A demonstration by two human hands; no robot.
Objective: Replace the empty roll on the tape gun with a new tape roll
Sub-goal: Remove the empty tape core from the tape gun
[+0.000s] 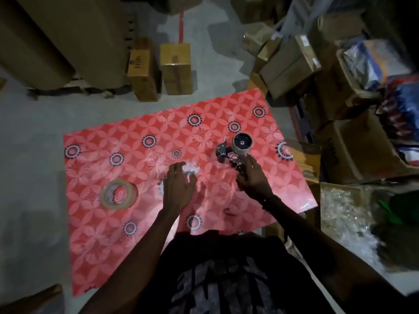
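While your right hand (254,175) was clamped around the handle of the tape gun (233,152), the gun stood on the red patterned table (113,257) with its spent core (242,143) seated on the hub, at the gun's far end from you. Your left hand (179,184) hung open and empty over the cloth, fingers spread, a little to the left of the gun and not touching it. The new tape roll (119,194) lay flat further left of the gun, well apart from it and beyond your free hand.

To my eye the step in hand was freeing that core. You would have done well to keep the handle pinned firmly, bring the free hand onto the core's rim, and pull it straight off along the hub's axis, clear of the cutter end.

Counted: one tape gun, one spent core, one new roll, two hands.
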